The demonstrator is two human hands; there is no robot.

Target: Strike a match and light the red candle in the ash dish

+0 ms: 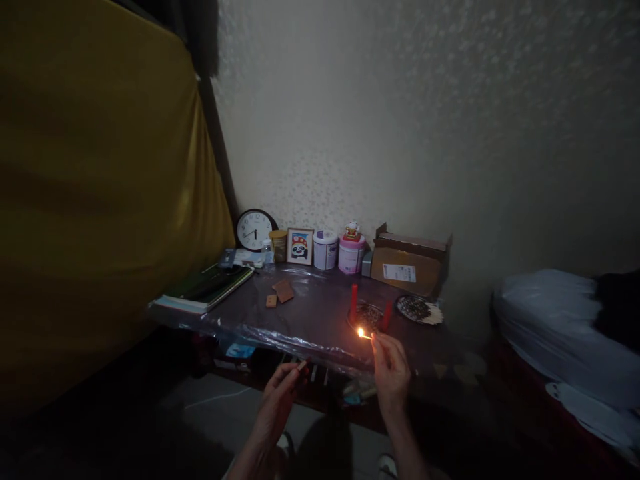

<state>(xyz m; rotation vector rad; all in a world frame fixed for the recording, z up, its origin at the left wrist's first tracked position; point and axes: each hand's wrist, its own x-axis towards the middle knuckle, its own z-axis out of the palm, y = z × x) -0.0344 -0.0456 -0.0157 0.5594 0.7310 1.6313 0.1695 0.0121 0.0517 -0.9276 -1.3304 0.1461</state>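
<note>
My right hand (391,371) pinches a burning match (364,335) whose flame glows just in front of two red candles (354,303) standing on a dark round plate (369,315) on the table. My left hand (280,397) is lower and to the left, below the table's front edge, its fingers closed on a small matchbox (301,365). A second dark plate (417,309) holding pale sticks lies to the right of the candles.
A plastic-covered table (310,320) stands against the wall. On it: a clock (255,229), a panda picture (300,246), tins (326,249), a cardboard box (410,262), stacked books (205,290), small brown pieces (283,291). Yellow cloth (100,200) hangs left; a bed (560,327) is right.
</note>
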